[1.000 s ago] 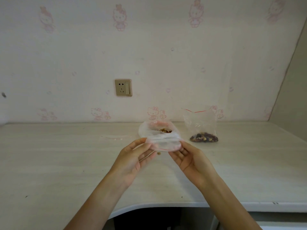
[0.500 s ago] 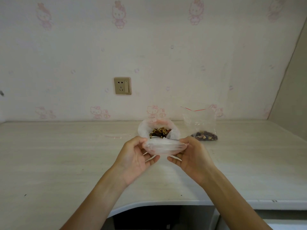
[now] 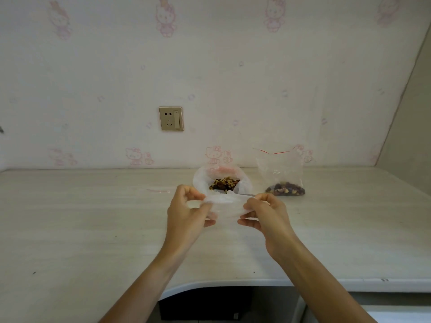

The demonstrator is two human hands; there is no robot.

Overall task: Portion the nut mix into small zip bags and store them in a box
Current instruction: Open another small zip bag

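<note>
Small zip bag (image 3: 225, 207) up off the worktop (image 3: 93, 229), stretched between both hands. Left hand (image 3: 186, 214) pinching its left end, right hand (image 3: 265, 215) pinching the right. Just behind, open bag of nut mix (image 3: 222, 181) near the back edge, spoon handle (image 3: 245, 194) poking out. Partly filled zip bag (image 3: 283, 176) upright toward the back right.

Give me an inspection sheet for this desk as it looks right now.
Surface: pale wood-grain desk, a few dark specks.
Job's things: open bag of nut mix with a spoon in it; zip bag with some nuts, standing at right; empty small bag held up.
Clutter: flat clear plastic piece lying at left.
Hands: left hand and right hand pinch the small bag's ends.
Cables: nothing seen.
Surroundings: cartoon wallpaper, wall socket.
</note>
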